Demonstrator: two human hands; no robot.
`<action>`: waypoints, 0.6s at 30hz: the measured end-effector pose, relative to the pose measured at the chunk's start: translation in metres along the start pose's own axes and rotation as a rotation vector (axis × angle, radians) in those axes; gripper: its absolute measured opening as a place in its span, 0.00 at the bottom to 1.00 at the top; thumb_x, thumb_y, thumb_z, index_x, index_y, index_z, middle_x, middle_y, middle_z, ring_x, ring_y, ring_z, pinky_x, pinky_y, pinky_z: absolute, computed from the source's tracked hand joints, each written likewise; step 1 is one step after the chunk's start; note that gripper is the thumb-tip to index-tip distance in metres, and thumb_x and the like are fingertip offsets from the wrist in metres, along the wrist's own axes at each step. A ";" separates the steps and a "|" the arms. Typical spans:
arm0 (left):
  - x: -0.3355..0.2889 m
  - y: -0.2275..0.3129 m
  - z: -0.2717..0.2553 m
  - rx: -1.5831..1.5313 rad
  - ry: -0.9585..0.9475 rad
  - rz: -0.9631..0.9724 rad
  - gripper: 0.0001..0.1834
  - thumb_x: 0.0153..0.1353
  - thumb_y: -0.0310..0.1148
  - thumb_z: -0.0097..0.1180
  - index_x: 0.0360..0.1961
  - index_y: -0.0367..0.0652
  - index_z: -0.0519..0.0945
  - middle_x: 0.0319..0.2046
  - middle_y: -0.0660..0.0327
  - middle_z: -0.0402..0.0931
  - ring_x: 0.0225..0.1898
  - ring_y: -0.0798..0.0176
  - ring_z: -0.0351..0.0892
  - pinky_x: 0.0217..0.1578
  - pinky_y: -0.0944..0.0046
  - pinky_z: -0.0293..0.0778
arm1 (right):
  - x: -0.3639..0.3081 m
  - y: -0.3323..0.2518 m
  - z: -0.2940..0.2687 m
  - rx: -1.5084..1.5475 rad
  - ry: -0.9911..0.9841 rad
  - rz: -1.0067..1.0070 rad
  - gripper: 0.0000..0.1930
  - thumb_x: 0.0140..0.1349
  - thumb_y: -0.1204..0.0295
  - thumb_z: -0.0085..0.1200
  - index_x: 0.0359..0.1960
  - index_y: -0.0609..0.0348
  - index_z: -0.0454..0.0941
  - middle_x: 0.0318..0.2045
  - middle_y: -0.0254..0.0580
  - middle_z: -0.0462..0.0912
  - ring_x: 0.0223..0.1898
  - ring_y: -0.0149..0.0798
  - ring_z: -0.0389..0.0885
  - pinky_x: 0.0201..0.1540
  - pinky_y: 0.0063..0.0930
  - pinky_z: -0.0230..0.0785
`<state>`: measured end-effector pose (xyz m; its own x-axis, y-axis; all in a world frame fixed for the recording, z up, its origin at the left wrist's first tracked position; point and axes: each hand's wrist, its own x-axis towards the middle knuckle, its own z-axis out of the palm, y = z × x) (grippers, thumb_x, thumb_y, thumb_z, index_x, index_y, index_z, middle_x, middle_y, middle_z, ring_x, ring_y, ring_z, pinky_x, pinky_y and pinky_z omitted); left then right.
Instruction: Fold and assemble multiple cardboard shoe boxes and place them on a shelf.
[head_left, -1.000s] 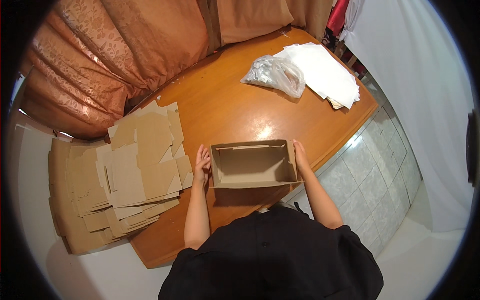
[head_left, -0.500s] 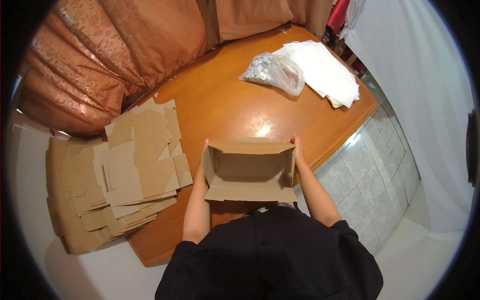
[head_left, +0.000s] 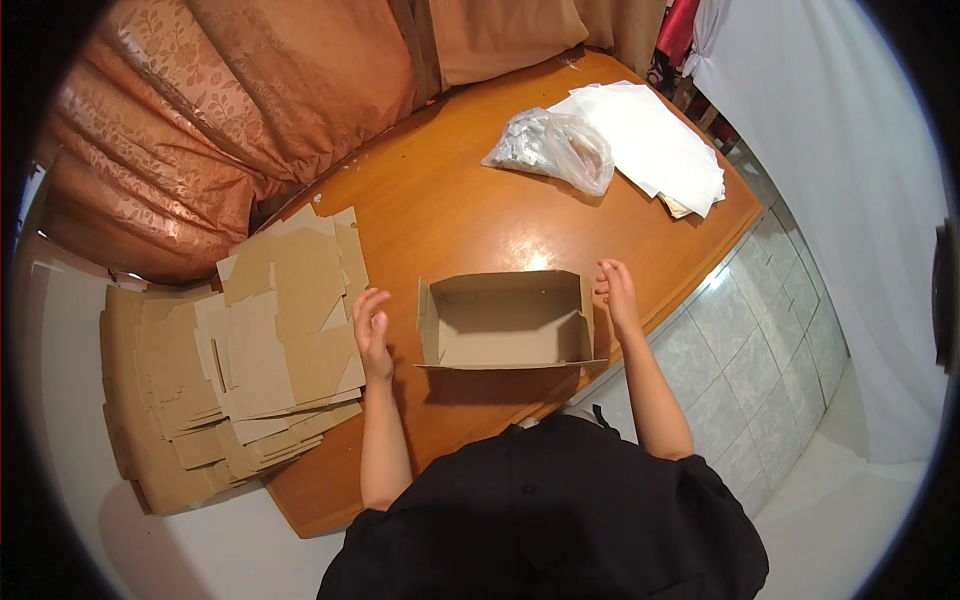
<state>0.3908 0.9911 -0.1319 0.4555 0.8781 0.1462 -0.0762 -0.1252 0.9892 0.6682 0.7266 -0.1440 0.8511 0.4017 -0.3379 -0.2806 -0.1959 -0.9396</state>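
Note:
An open brown cardboard box (head_left: 515, 342) sits on the wooden table in front of me, its inside facing up. My left hand (head_left: 371, 335) is held off to the box's left with fingers apart and holds nothing. A gap shows between that hand and the box wall. On the other side, my right hand (head_left: 617, 290) is raised close to the box's right wall, fingers loosely spread and slightly curled, also with nothing in it.
A pile of flat cardboard pieces (head_left: 290, 340) covers the left side of the wooden table (head_left: 420, 200). Toward the far right lie a clear plastic bag (head_left: 555, 150) with silvery contents and a stack of white sheets (head_left: 655, 140). Orange curtains (head_left: 250, 90) hang along the far edge.
Both hands have let go of the box and moved apart from its sides. The box now rests on the table, and its near flap no longer lies spread toward me.

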 end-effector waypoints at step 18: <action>-0.048 0.028 0.049 0.841 -0.182 0.096 0.40 0.47 0.35 0.65 0.61 0.45 0.61 0.60 0.46 0.58 0.59 0.44 0.62 0.55 0.53 0.64 | -0.041 -0.008 0.002 0.257 -0.106 -0.147 0.24 0.66 0.66 0.38 0.63 0.58 0.60 0.61 0.39 0.64 0.60 0.35 0.61 0.62 0.25 0.50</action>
<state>0.4102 0.9233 -0.1110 0.6211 0.7677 0.1578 0.5274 -0.5583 0.6405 0.6346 0.7137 -0.1228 0.8436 0.5029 -0.1882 -0.2722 0.0983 -0.9572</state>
